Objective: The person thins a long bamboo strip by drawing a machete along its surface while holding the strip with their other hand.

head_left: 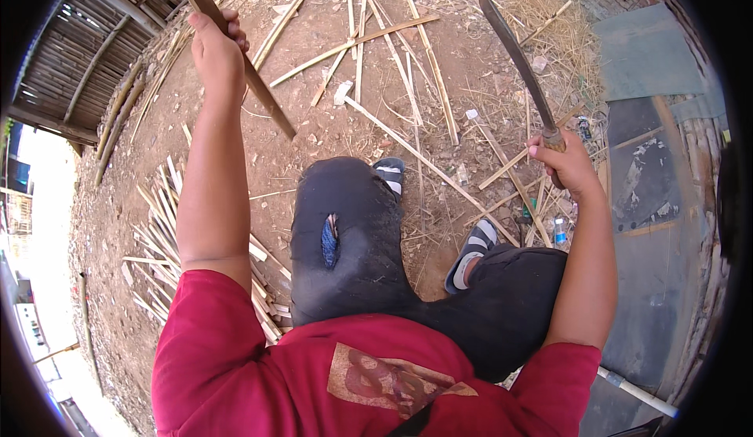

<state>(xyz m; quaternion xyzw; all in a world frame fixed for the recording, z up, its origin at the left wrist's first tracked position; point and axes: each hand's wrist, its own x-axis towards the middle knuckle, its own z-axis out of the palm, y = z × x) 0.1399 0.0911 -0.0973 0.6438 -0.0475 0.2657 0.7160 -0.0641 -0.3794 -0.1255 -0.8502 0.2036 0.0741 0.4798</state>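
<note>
My left hand (217, 51) is raised at the upper left, its fingers wrapped round a long brown strip of wood or bamboo (271, 108). The strip slants down toward my knee, and its upper end leaves the picture. On the right, my right hand (571, 165) grips the wooden handle of a machete (518, 54). Its long, dark, slightly curved blade points up and away from me. Blade and strip are well apart. Between them, several pale split bamboo strips (384, 37) lie crossed on the dirt ground.
A heap of split strips (161, 233) lies beside my left leg. Straw (549, 21) covers the far right ground. Grey-green sheets (647, 53) line the right side, near a small plastic bottle (559, 231). A bamboo-slat wall (67, 53) stands at the upper left.
</note>
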